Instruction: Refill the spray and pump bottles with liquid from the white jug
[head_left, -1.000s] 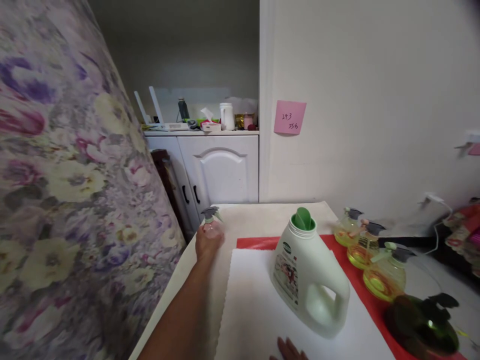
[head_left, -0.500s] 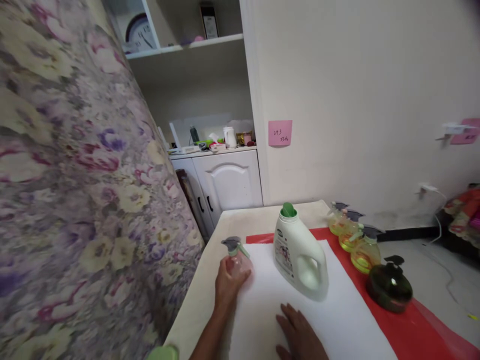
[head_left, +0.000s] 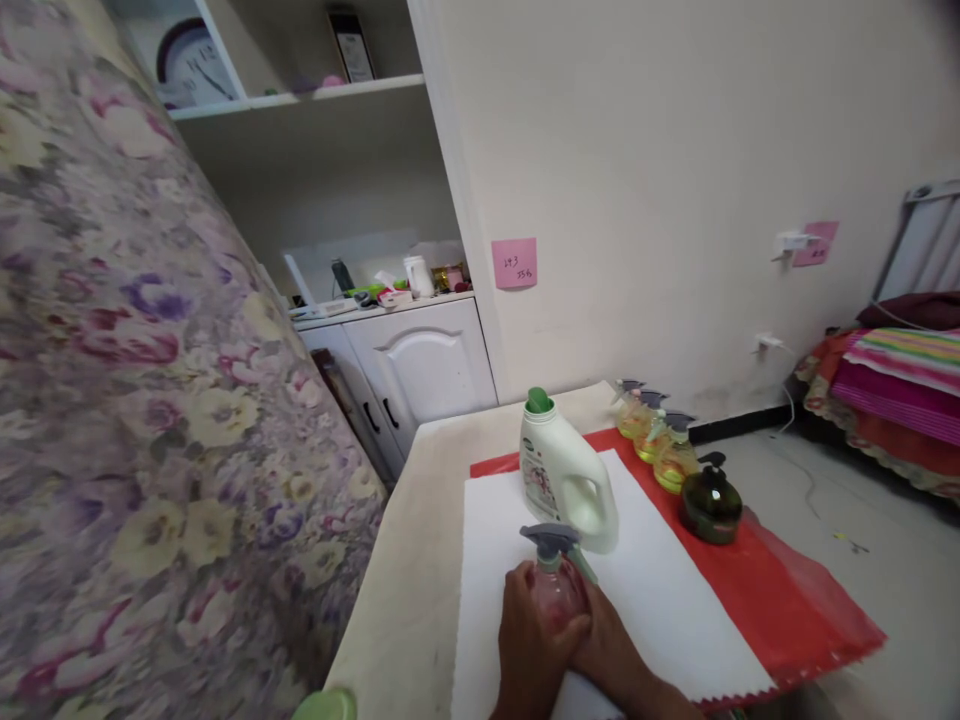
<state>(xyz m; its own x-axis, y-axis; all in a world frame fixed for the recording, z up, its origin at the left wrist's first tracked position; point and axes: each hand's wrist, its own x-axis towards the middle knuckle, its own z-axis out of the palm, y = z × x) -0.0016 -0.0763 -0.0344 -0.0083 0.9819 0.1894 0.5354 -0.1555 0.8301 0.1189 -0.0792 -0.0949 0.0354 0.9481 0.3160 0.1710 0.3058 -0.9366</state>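
A small pink spray bottle [head_left: 556,590] with a grey trigger head stands upright between my hands, over the white sheet. My left hand [head_left: 525,635] is wrapped round its left side, thumb across the front. Against its right side my right hand [head_left: 607,635] is closed, its fingers partly hidden behind the bottle. Just beyond the spray bottle is a pale green detergent jug [head_left: 566,475] with a loop handle; something green sits in its open mouth.
Along the right edge stand several spray bottles [head_left: 673,460] with yellow liquid and a dark green pump bottle [head_left: 711,505], on a red sheet [head_left: 787,590]. A green cap [head_left: 326,705] lies at the table's near left. A floral curtain [head_left: 187,400] hangs at left.
My left hand has brought the pink spray bottle from the table's left side to the middle. My right hand has come off the white sheet and closed on it. The view has turned right.
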